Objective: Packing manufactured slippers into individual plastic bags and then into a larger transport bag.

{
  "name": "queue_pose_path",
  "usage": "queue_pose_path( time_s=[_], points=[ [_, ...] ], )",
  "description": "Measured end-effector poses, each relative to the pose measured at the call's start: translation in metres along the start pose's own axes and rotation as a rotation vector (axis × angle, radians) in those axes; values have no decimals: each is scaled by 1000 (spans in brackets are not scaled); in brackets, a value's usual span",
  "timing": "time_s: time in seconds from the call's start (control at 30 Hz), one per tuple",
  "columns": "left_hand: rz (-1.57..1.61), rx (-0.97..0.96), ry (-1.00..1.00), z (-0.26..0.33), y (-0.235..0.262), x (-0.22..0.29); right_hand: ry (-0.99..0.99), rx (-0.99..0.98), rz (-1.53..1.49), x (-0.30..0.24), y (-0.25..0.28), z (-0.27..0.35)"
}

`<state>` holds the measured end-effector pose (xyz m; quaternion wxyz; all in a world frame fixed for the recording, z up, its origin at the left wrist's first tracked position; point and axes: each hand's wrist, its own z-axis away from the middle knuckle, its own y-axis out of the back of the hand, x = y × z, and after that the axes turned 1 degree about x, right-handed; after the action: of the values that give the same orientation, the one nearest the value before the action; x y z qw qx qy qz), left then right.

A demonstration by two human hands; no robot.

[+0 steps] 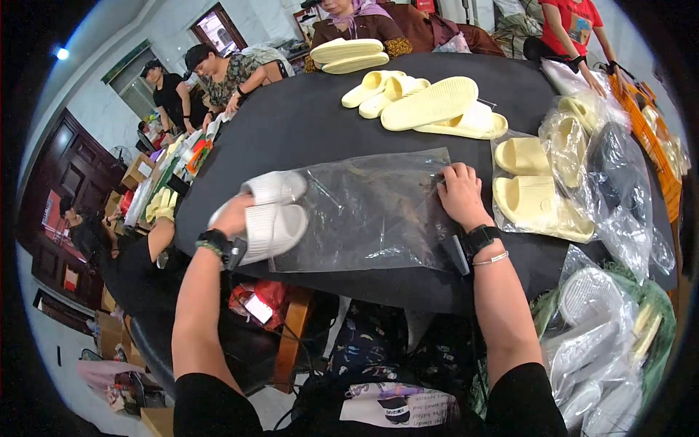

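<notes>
Left hand: the left hand [231,215] is curled around a pair of white ribbed foam slide sandals [271,211], fingers closed on their heel end, holding both stacked at the left mouth of the bag.
Right hand: the right hand [460,192] lies palm down, fingers bent, pinching the right edge of a clear flat plastic bag [368,207].
Bag: spread flat on the black round desk [306,120], between the two hands.
Sandals: toe ends touching the bag's left edge.
Nearby: pale yellow foam slide sandals [429,104] lie loose farther back; more yellow sandals wrapped in clear bags [542,198] sit just right of the right hand.
</notes>
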<state>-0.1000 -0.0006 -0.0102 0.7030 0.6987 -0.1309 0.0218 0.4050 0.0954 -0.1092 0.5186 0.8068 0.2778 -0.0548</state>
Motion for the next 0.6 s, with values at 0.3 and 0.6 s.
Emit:
queue_pose_path(
  time_s=[0.3,0.6],
  points=[
    [50,551,131,17,105,58,27,-529,-77,-24,55,7],
    [297,400,-297,-40,-45,223,104,-694,23,-20,62,14]
  ],
)
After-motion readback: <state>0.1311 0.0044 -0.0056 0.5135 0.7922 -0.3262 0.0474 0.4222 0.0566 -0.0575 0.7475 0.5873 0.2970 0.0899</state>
